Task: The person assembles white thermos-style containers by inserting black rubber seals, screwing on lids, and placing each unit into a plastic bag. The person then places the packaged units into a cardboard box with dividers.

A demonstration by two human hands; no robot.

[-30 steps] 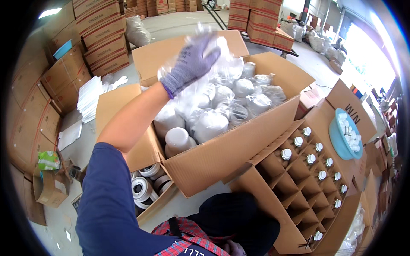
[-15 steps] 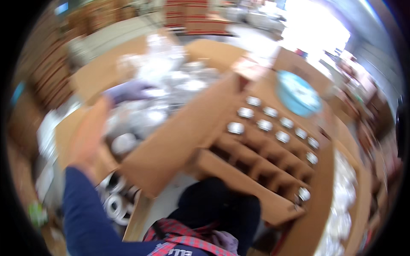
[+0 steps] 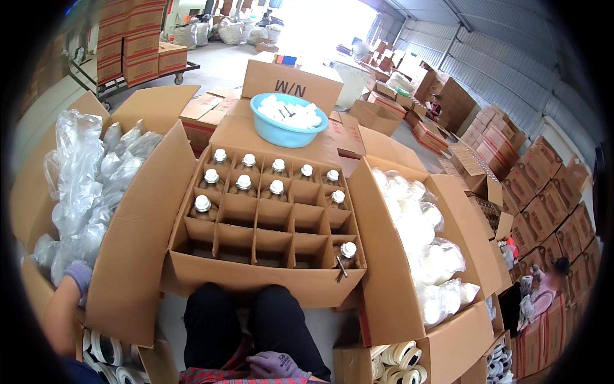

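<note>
My left hand, in a lavender glove, reaches into the near end of the left carton, beside clear plastic-wrapped items. The carton flap partly hides its fingers, and no grip shows. My right hand, gloved alike, rests on my lap over the red checked cloth, with fingers loosely extended and nothing seen in them. In front of me stands a divided carton. White-capped bottles fill its far rows and one near-right cell; a small metal piece hangs by that bottle.
A light blue basin of small white pieces sits behind the divided carton. To the right is a carton of bagged white items. Boxes of rings lie low on both sides. A co-worker is at the far right.
My view has swung left-to-right and steadied, bringing the divided carton to the middle. My left hand has moved from over the wrapped items to the left carton's near end.
</note>
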